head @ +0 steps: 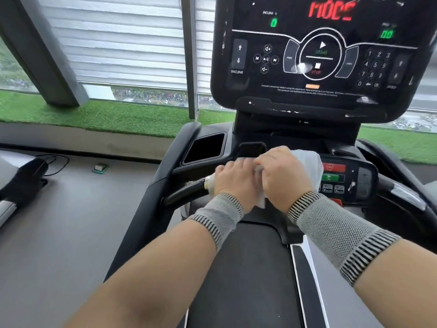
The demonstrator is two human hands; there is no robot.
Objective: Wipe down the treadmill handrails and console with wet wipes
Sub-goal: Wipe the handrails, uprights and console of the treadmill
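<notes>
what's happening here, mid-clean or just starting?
A person stands on the treadmill, both hands at the front crossbar below the console. The left hand and right hand both hold a white wet wipe, apparently unfolding or bunching it, right beside the left handrail grip and the small button panel. How far the cleaning has got can't be judged; the console is powered on.
</notes>
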